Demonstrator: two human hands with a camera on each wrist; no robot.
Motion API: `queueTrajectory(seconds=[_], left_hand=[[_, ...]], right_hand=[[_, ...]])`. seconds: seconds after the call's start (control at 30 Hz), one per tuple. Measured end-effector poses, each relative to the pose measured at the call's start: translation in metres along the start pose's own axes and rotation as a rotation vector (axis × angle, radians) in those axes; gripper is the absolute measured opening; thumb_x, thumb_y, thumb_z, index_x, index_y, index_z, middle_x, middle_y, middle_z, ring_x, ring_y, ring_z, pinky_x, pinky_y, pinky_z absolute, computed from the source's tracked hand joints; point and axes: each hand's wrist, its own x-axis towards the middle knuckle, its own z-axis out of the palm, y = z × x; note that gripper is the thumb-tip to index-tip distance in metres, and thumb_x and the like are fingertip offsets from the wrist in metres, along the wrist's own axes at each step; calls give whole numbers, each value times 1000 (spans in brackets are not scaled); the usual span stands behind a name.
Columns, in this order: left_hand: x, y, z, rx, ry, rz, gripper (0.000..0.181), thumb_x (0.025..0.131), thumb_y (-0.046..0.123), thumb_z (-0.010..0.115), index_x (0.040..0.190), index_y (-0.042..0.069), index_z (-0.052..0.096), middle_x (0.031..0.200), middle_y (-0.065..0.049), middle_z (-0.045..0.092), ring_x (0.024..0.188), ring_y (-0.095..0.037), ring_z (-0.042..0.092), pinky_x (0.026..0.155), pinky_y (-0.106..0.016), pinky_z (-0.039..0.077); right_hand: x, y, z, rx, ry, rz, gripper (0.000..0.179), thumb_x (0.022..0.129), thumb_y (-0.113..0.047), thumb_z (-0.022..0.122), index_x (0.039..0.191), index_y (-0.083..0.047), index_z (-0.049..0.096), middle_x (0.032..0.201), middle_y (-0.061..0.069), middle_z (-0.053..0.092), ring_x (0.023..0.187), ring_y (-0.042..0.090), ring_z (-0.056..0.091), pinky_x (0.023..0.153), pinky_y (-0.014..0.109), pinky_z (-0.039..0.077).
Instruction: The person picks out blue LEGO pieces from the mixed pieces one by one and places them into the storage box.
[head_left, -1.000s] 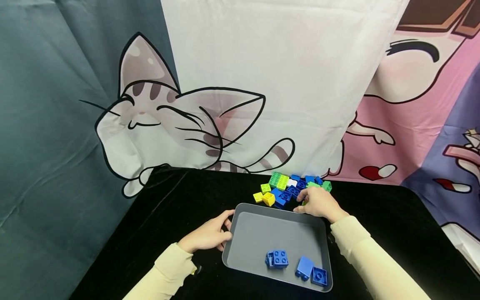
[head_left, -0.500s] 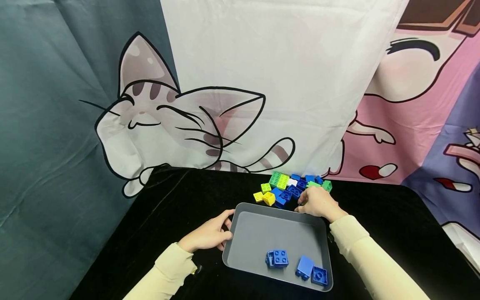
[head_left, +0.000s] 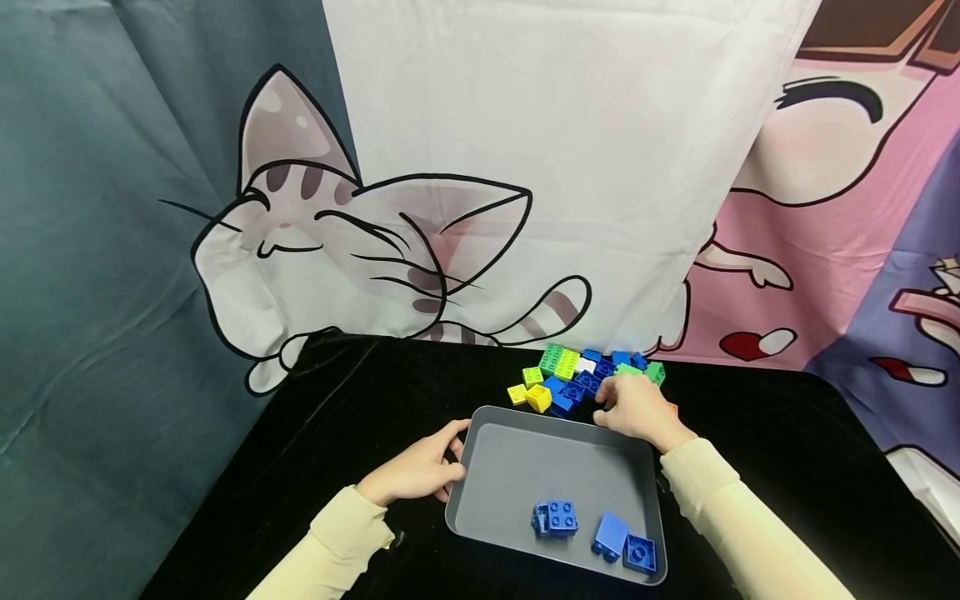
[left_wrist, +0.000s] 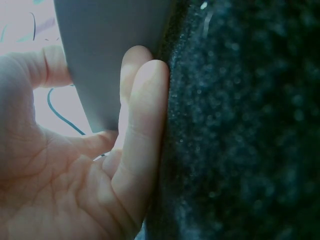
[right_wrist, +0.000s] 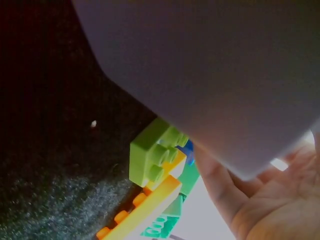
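My left hand point(head_left: 416, 471) grips the left edge of a grey tray point(head_left: 517, 467). In the left wrist view the thumb lies on one side of the tray wall point(left_wrist: 92, 65), the fingers on the other. Several blue toy bricks point(head_left: 561, 517) lie in the tray's near part, one with its hollow underside up. My right hand point(head_left: 637, 408) reaches past the tray's far right corner into a brick pile, fingers bent downward. The right wrist view shows that hand point(right_wrist: 280, 200) partly behind the tray; its fingertips are hidden, and I cannot tell whether it holds a brick.
Yellow bricks point(head_left: 537, 398), green bricks point(head_left: 551, 358) and dark blue bricks crowd the tray's far side. Near the right hand are a lime-green brick point(right_wrist: 147, 155) and an orange brick point(right_wrist: 145, 210). Black cloth point(head_left: 360, 400) covers the table; a printed curtain point(head_left: 480, 167) hangs behind.
My right hand has shifted slightly right among the bricks, and a bit of orange now shows beside its wrist. The left hand, the tray and the bricks in it stay in place.
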Motion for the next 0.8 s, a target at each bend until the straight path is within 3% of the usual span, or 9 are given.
queueTrajectory(seconds=[0.3,0.5,0.8], left_hand=[[2,-1,0,-4,-2,-5,75,92,11,58,161,13,30,110,-8,57,68,-14,71,58,-30,62],[2,-1,0,-2,1,-15,75,92,11,58,161,14,30,110,-7,57,68,-14,72,57,-31,62],[2,-3,0,-2,0,-14,75,92,12,59,161,15,30,110,-7,57,68,-14,72,57,-31,62]], right_hand=[[-5,-6,-7,2,169,-34,8,80,-19,80,85,-15,76,89,4,70,79,19,63,77,46,54],[-16,-16,-16,1,228,-73,5,81,-18,78,85,-19,77,88,2,66,72,13,56,70,36,48],[-48,-36,-27,9,303,-209,9,79,-15,78,86,-21,77,82,-5,61,72,14,56,62,26,45]])
